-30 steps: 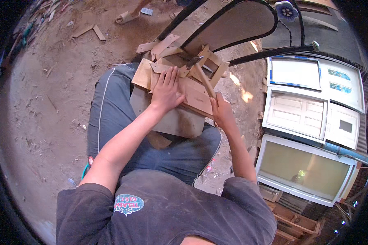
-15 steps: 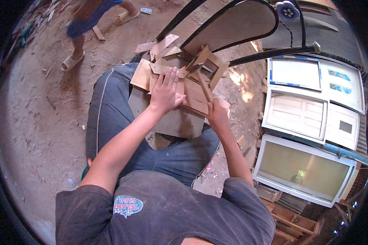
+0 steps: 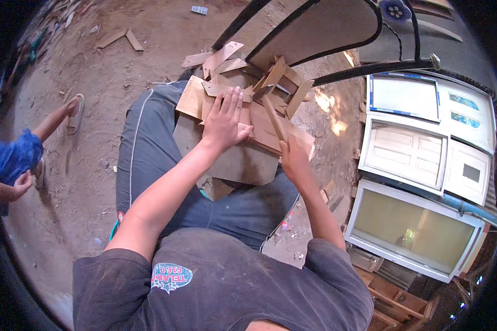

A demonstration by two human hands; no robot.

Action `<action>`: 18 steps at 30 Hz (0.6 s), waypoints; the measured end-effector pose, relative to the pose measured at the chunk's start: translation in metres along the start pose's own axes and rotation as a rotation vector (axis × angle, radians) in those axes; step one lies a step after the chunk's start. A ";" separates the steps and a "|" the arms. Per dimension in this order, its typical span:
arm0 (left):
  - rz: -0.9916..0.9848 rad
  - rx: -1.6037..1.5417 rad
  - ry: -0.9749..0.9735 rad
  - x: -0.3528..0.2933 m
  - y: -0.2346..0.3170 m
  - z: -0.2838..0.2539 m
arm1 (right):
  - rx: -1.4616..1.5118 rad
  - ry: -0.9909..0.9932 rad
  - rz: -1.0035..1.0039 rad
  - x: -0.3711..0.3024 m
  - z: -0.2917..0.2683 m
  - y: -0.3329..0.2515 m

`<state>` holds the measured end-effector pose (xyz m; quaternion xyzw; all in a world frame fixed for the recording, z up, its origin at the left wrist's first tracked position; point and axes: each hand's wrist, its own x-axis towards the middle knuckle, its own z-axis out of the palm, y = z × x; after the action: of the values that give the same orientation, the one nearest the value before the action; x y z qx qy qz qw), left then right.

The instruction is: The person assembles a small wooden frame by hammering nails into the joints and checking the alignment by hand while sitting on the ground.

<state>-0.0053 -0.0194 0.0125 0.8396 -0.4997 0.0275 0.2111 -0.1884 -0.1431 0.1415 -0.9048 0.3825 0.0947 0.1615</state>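
My left hand (image 3: pixel 224 120) lies flat with its fingers stretched out, pressing on thin wooden pieces. A short wooden strip (image 3: pixel 215 89) lies at its fingertips. In my right hand (image 3: pixel 296 160) is a hammer (image 3: pixel 274 118), gripped near the end of its wooden handle. The hammer's head rests low over the pieces, beside a small wooden frame (image 3: pixel 299 95) at the right. Several loose strips (image 3: pixel 222 57) are heaped beyond my left fingers. A flat grey-brown board (image 3: pixel 234 165) between my legs lies under the wood.
A metal chair back (image 3: pixel 320 30) rises just beyond the wood pieces. White cabinet doors (image 3: pixel 406 149) and a glass-fronted panel (image 3: pixel 414 226) stand at the right. A person in blue shorts (image 3: pixel 16 157) is on the dirt floor at the left. Two joined wood strips (image 3: pixel 131 39) lie farther off.
The other person has walked from the far left toward the near left, uncovering the wood strips on the ground. My hands and the hammer have barely moved.
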 end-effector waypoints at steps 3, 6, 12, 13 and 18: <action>-0.018 -0.009 -0.013 -0.004 -0.003 -0.002 | 0.096 0.073 0.000 -0.004 -0.017 -0.024; -0.027 -0.027 0.004 -0.006 -0.001 0.003 | 0.149 0.114 -0.025 -0.003 -0.007 -0.025; -0.012 0.012 -0.008 -0.002 -0.003 0.000 | 0.060 0.054 0.007 0.000 -0.001 -0.021; -0.008 0.021 -0.002 -0.003 -0.001 0.001 | 0.122 0.103 -0.006 -0.002 -0.006 -0.026; -0.011 0.006 0.012 -0.002 0.000 0.002 | 0.050 0.204 -0.067 0.001 0.018 -0.011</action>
<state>-0.0067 -0.0186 0.0098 0.8428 -0.4938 0.0330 0.2116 -0.1805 -0.1300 0.1264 -0.9177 0.3687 -0.0132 0.1473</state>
